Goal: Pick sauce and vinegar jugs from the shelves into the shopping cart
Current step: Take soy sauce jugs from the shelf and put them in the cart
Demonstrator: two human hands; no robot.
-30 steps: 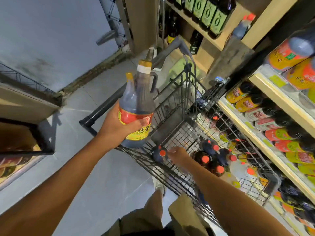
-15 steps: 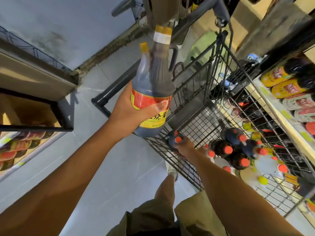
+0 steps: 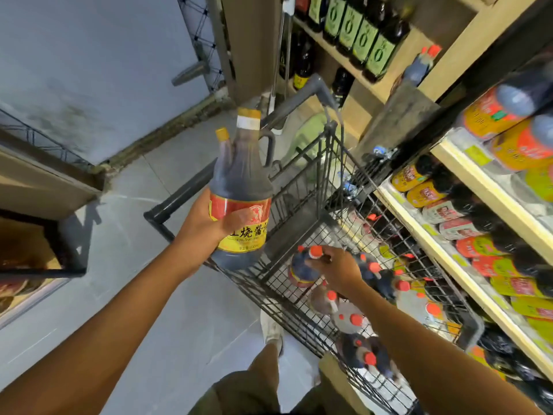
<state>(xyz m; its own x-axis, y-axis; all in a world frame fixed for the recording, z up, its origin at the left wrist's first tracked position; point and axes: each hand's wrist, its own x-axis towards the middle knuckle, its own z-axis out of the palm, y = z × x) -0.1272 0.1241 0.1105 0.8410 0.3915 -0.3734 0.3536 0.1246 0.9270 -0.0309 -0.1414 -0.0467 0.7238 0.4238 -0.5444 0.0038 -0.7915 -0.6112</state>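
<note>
My left hand (image 3: 206, 227) grips a big dark sauce jug (image 3: 242, 187) with a yellow cap and a red and yellow label, upright just above the left rim of the wire shopping cart (image 3: 302, 181). Behind it a second yellow-capped jug (image 3: 223, 151) shows partly. Inside the cart my right hand (image 3: 338, 269) holds the neck of a dark jug with an orange cap (image 3: 302, 268). Several more orange-capped jugs (image 3: 350, 319) lie in the cart's near end.
Shelves on the right (image 3: 466, 223) carry rows of sauce jugs with yellow, red and green labels. Green-labelled dark bottles (image 3: 359, 37) stand on a wooden shelf ahead. A low rack (image 3: 39, 259) sits at left. My leg and shoe (image 3: 270, 327) are beside the cart on grey floor.
My right hand has moved deeper into the cart with the orange-capped jug. The left hand still holds the big jug at about the same place beside the cart's rim.
</note>
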